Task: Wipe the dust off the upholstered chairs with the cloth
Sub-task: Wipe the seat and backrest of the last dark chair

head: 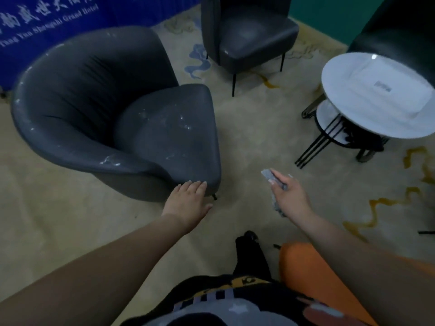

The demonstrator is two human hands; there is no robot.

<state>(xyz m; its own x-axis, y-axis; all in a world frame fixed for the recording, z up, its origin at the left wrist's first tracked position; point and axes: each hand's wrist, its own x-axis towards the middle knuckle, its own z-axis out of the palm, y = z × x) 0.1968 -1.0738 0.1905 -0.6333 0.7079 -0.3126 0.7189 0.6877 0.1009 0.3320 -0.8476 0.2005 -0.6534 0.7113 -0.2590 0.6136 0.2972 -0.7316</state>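
With the left hand (188, 203) flat on the tub chair (113, 114) seat's front edge and the right hand (288, 196) pinching the cloth (274, 182) (off the upholstery), dust streaks may smear.

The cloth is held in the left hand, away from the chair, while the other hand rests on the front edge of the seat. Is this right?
Not quite. The head view shows the cloth in the right hand, not the left. It is held away from the chair, over the carpet. The left hand is the one resting on the front edge of the seat, fingers straight.
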